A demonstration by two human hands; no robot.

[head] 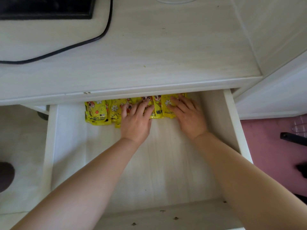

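Note:
An open white drawer (99,163) is pulled out from under a pale desk. Several yellow hand-warmer packets (97,112) with cartoon faces and flowers lie in a row at its back, partly hidden under the desk's front edge. My left hand (136,120) lies flat with spread fingers on the packets in the middle of the row. My right hand (187,113) lies flat on the packets at the right end. Both forearms reach in from the bottom of the view.
The desk top (166,52) carries a black cable (93,40) and a dark-screened device (46,9) at the top left. The drawer's right wall (235,123) stands beside my right forearm. A pink floor (269,155) and a black bar (292,138) lie to the right.

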